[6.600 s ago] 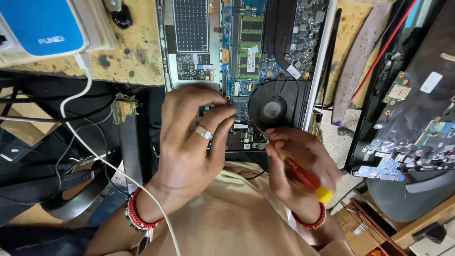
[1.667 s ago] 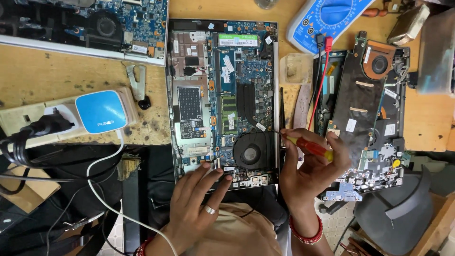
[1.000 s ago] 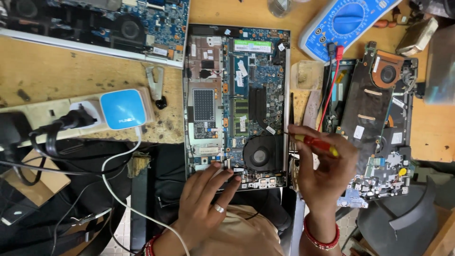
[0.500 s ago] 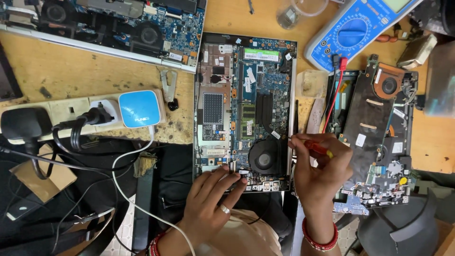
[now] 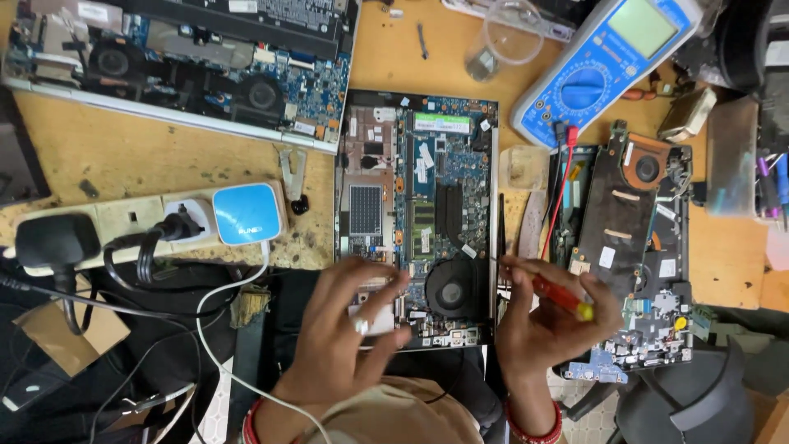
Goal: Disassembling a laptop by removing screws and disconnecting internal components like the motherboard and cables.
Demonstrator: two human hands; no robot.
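An opened laptop base (image 5: 419, 205) lies on the wooden bench with its board, heat pipe and round fan (image 5: 449, 289) exposed. My left hand (image 5: 349, 333) hovers over its near-left corner with a small pale part pinched between thumb and fingers. My right hand (image 5: 551, 325) sits at the laptop's near-right edge and holds a red screwdriver with a yellow cap (image 5: 559, 298), its thin shaft pointing left toward the fan.
A second opened laptop (image 5: 181, 66) lies at the back left. A power strip with a blue-topped adapter (image 5: 242, 214) and black plugs sits left. A blue multimeter (image 5: 608, 62) with red leads and a bare motherboard (image 5: 633, 247) lie right. A clear cup (image 5: 505, 37) stands behind.
The view has pulled back and shifted, showing more of the bench. My left hand has lifted off the laptop's near edge with a small pale part. My right hand keeps the screwdriver.
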